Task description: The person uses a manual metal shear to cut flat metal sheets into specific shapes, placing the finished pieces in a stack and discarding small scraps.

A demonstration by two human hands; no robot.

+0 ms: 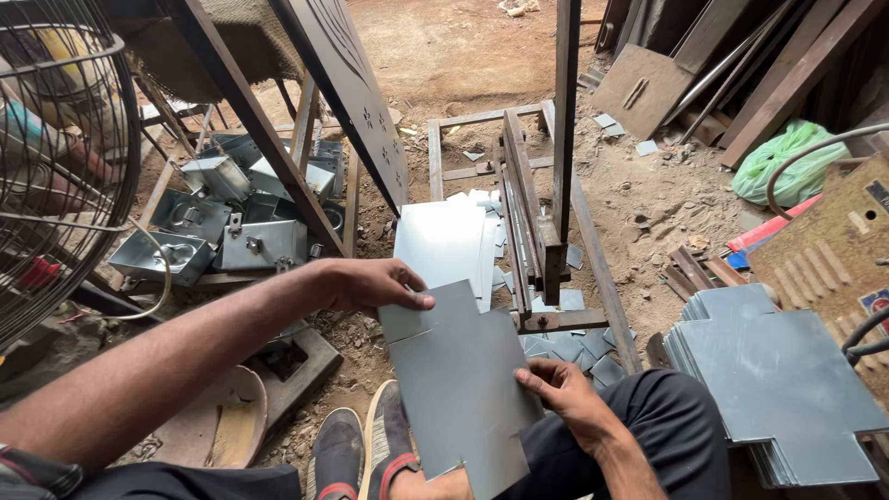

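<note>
Thin grey sheet-metal blank (458, 389), notched at corners, held over lap: left hand (370, 282) pinching top corner, right hand (565, 393) clenched on right edge. Probably light, stiff yet springy, slick, sharp-edged; best taken by edges. Similar blanks stacked (778, 380) right; galvanised boxes (231, 222) left

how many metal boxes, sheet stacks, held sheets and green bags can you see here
finished metal boxes: 5 in clear view, maybe more hidden behind
stack of cut sheets: 1
cut sheet held by left hand and right hand: 1
green bag: 1
total: 8
</note>
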